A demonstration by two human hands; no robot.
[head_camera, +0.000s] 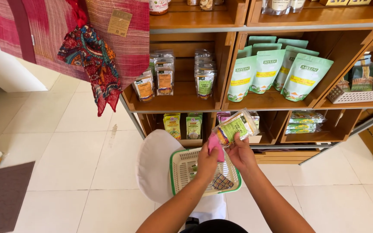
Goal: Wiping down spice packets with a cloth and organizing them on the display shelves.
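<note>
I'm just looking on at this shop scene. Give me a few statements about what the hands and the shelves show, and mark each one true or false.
1. The right hand holds a clear packet with a green label. True.
2. The left hand holds a pink cloth against the packet. True.
3. The basket below the hands is solid red. False: it is cream with a green rim.
4. The large pale green pouches lie on the floor. False: they stand on a wooden shelf.
5. A patterned red scarf hangs at upper left. True.
</note>
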